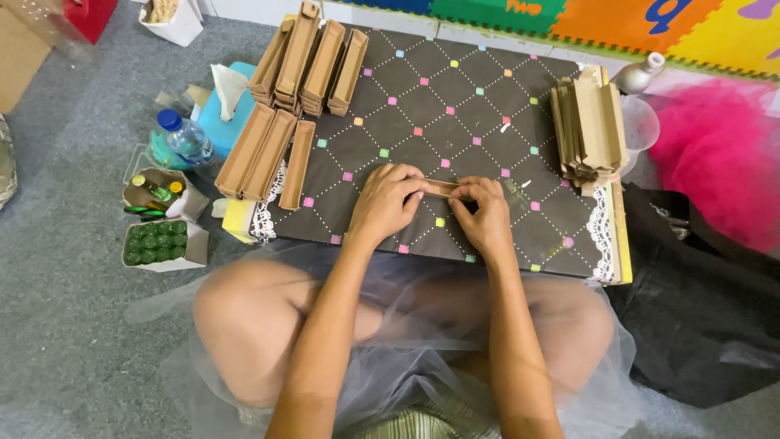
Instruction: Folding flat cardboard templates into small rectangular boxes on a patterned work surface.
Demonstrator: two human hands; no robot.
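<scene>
Flat cardboard strip (441, 189) between left hand (388, 203) and right hand (485, 213) (both pinching its ends); low table (455, 106) beneath

Both arms reach forward — left hand (388, 203) and right hand (485, 215) curled, fingertips meeting.

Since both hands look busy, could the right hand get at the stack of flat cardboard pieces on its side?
Probably yes: the stack of flat cardboard pieces lies uncovered, with bare board between it and the right hand, though that hand now pinches a cardboard strip.

Both hands — left hand (388, 203), right hand (486, 215) — pinch a cardboard strip (441, 188).
</scene>
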